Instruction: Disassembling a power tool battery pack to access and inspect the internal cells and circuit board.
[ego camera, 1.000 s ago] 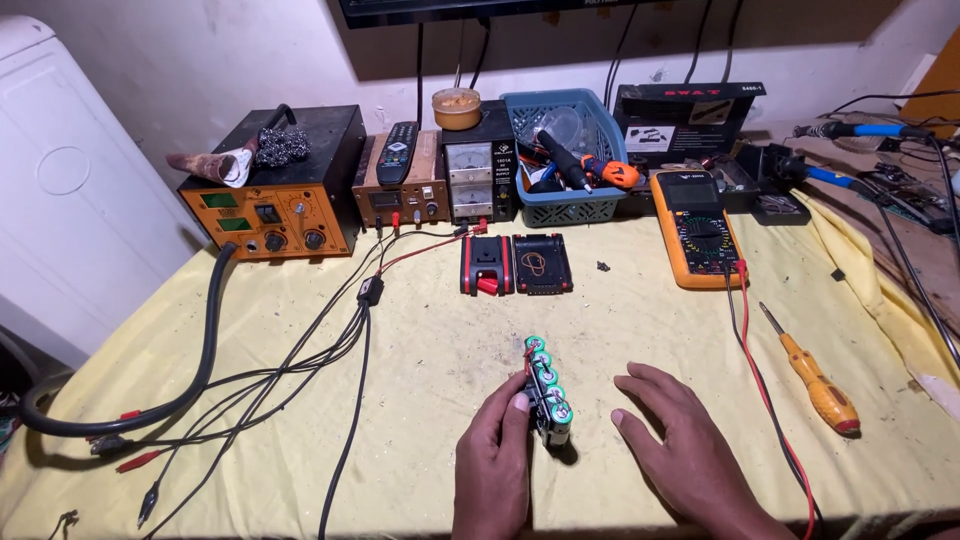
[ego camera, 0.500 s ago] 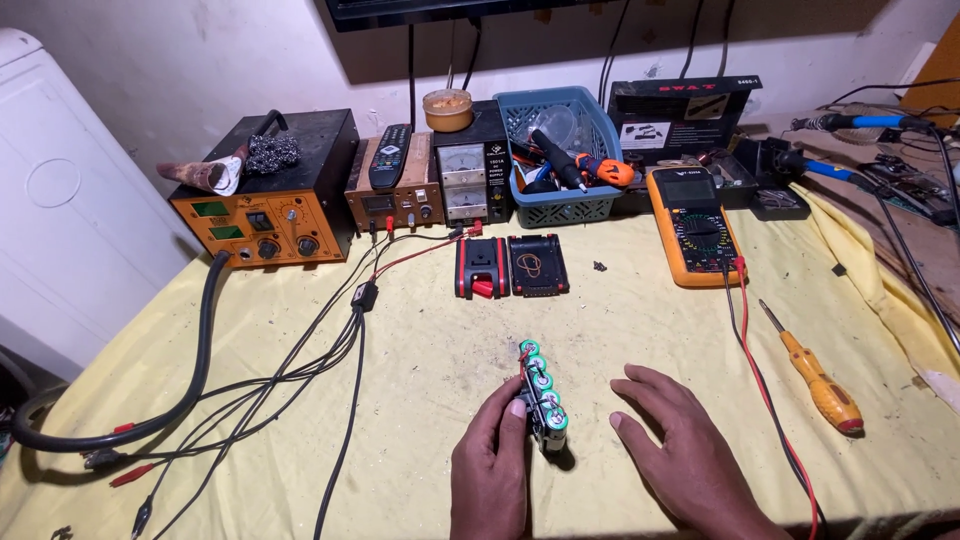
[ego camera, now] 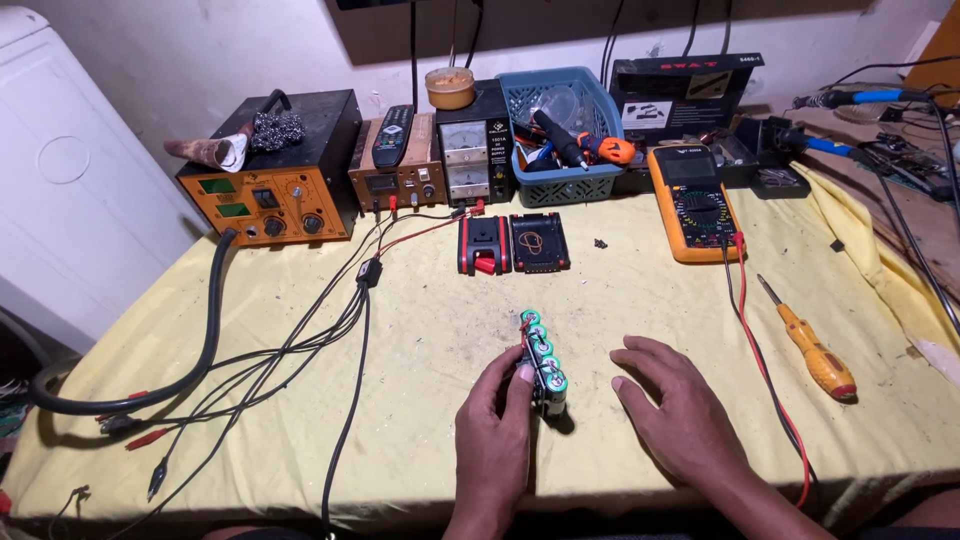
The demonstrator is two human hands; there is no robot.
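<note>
I am looking down at the bench (ego camera: 300, 420), yellow cloth over it. My left hand (ego camera: 497, 425) is closing on the battery pack (ego camera: 542, 362): thumb on the pack's left flank, fingertips curling against its near end, so the hand is pinching the pack and steadying it against the cloth. The pack is a row of green-capped cells, lying at mid-bench just ahead of me.

Its long axis is running away from me, the near end leaning a little to my right, the far end pointing toward the two black-and-red shell halves (ego camera: 512, 243) farther back. Those are lying well apart from the pack.

My right hand (ego camera: 668, 400) is resting flat on the cloth, fingers spread and empty, just to the right of the pack but not touching it. A bare strip of cloth is showing between its index finger and the cells.

So the left hand is the one on the pack; the right is the nearer free hand, approaching from the pack's long right side. The orange screwdriver (ego camera: 812, 345) is lying farther right, near the red and black meter leads (ego camera: 760, 370).
</note>
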